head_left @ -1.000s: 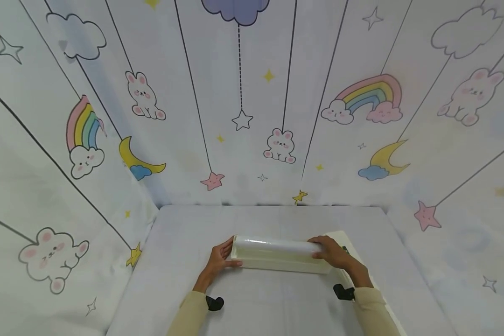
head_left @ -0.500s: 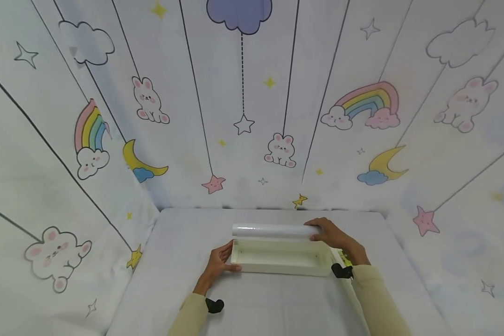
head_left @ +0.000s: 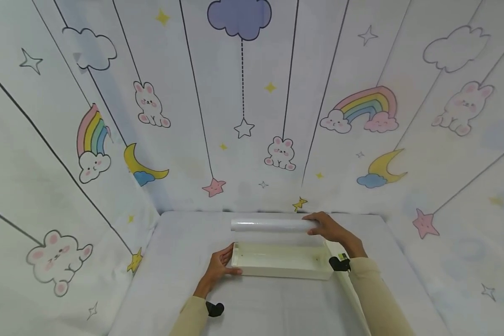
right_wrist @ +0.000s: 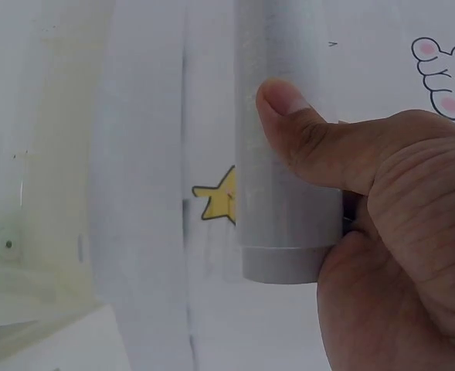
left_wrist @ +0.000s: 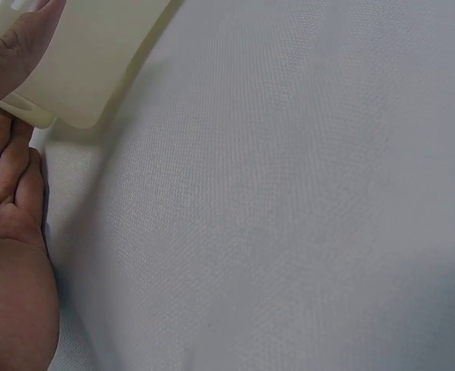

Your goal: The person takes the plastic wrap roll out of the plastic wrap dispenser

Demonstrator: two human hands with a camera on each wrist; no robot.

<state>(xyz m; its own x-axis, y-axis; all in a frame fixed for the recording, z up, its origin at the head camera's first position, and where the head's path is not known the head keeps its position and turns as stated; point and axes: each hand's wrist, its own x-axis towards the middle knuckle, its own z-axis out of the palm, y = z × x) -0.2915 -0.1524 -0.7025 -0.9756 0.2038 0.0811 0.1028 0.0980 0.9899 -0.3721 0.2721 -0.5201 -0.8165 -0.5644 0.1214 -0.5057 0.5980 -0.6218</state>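
Cream plastic open-topped box (head_left: 283, 272) on the cloth-covered tabletop (head_left: 193, 233): the left hand (head_left: 218, 267) grips its left end, which should steady it; beyond the far side, the glossy white roll (head_left: 269, 225) is grasped near its right end by the right hand (head_left: 329, 228), best kept firm lest the free end dip.

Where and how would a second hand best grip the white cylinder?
Probably round the left end of the white cylinder, coming from the left: that end is free, while the right hand grips near the other. Its long, straight, round body should suit a wraparound hold.
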